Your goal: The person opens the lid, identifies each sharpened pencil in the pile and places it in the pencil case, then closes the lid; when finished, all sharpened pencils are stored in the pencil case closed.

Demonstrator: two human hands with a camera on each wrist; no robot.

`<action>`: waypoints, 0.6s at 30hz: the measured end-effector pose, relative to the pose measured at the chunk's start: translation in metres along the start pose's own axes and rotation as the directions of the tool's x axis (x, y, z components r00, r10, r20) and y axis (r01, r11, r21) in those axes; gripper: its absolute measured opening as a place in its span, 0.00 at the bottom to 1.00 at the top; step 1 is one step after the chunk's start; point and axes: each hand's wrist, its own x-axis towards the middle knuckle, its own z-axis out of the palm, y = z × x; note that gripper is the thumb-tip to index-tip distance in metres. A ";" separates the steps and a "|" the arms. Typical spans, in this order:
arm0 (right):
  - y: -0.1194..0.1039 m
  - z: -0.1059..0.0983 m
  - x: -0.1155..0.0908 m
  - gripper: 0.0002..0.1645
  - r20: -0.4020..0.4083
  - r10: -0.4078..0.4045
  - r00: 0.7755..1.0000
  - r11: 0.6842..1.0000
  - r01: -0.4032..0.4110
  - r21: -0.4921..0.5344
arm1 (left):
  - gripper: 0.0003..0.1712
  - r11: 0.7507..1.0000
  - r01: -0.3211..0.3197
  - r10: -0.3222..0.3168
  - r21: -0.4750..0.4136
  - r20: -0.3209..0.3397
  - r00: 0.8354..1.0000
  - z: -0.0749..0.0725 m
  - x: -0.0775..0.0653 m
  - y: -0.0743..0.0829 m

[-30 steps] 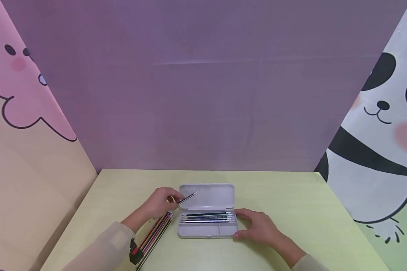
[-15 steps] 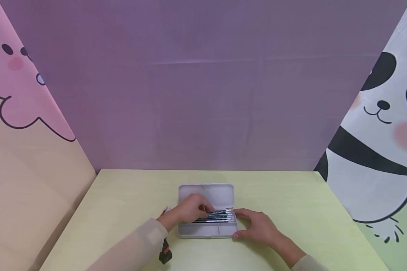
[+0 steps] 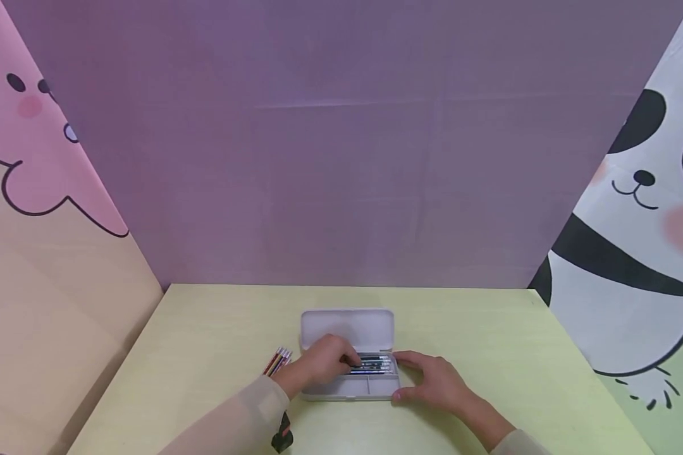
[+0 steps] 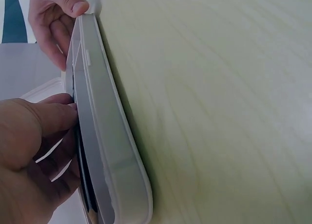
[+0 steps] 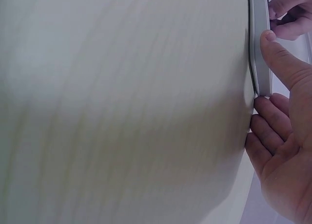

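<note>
A white pencil case (image 3: 350, 398) lies open on the table, its lid (image 3: 364, 325) tilted back. Several dark pencils (image 3: 375, 364) lie side by side in its long rear compartment. My left hand (image 3: 326, 361) reaches into that compartment, thumb and fingers pinching a dark pencil (image 4: 86, 182) low inside the case; the left wrist view shows its sharpened end. My right hand (image 3: 435, 382) holds the case's right end, thumb at the front corner and fingers round the side, as the right wrist view also shows.
Left of the case is a bundle of coloured pencils (image 3: 279, 360), partly hidden under my left sleeve (image 3: 233, 420). A black object with a red mark (image 3: 283, 436) shows below the sleeve. A purple backdrop (image 3: 341, 158) rises behind the table (image 3: 478, 328).
My left hand has carried a pencil from above the bundle, rightward and down into the case, then shifted slightly along the pencils. The right hand has stayed on the case's end.
</note>
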 end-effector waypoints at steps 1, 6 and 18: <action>0.000 0.000 0.000 0.49 -0.002 -0.002 1.000 1.000 0.002 0.002 | 0.11 1.000 -0.006 0.006 0.015 -0.003 1.000 0.001 0.000 0.000; -0.001 0.002 -0.001 0.49 0.000 0.009 1.000 1.000 -0.009 0.010 | 0.10 0.997 -0.029 0.030 0.078 -0.011 0.999 0.005 0.002 0.000; -0.003 0.000 0.000 0.48 0.005 0.007 1.000 1.000 -0.007 0.003 | 0.09 1.000 0.002 -0.001 0.018 -0.050 0.999 0.007 -0.002 -0.006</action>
